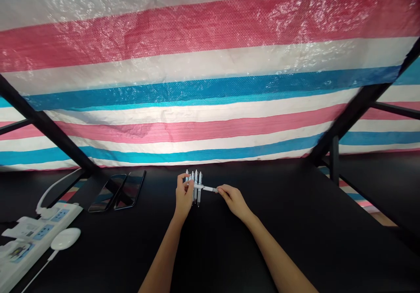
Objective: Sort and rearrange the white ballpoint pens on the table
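A white pen [207, 188] is held roughly level between my two hands. My right hand [235, 200] pinches its grey end between thumb and fingers. At its other end, my left hand [184, 195] has its thumb and curled fingers closed about the pen, though the exact contact is partly hidden. Several more white pens [200, 178] lie side by side on the black table [219, 249], pointing away from me. The held pen crosses over them, and my left hand covers part of the row.
Two dark phones [107, 193] lie to the left. Nearer on that side are a white power strip [39, 236] with plugs and cables, and a round white charger [65, 239]. Black frame bars [357, 109] slant at both sides; a striped plastic sheet [197, 131] hangs behind.
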A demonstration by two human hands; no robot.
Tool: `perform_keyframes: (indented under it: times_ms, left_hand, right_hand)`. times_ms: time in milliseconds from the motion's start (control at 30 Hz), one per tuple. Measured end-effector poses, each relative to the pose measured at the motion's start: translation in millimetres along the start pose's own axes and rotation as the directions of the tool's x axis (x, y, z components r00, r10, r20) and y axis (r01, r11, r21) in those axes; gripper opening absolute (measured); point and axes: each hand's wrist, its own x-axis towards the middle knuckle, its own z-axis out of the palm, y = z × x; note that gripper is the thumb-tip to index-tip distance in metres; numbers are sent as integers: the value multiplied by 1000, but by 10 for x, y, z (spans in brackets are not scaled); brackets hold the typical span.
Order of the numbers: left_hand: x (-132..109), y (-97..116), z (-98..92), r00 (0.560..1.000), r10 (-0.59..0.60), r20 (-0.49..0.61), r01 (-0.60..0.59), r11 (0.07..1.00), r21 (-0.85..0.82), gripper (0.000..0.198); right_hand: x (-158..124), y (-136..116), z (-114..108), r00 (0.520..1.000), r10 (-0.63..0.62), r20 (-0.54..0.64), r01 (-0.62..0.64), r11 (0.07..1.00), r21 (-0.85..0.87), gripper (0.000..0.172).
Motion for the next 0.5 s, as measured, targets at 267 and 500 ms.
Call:
perform_keyframes:
  times_ms: [267, 500]
  left_hand:
    - [11, -1, -5, 999, -14, -47, 15, 1000, 27, 20]
    - [-11, 27, 28, 1000, 8, 2, -8, 999, -36, 29]
  right_hand:
    - [-18, 23, -3, 999, -19, -47, 20, 1000, 8, 27]
    - [-19, 35, -36, 997, 80, -19, -78, 994, 81, 31]
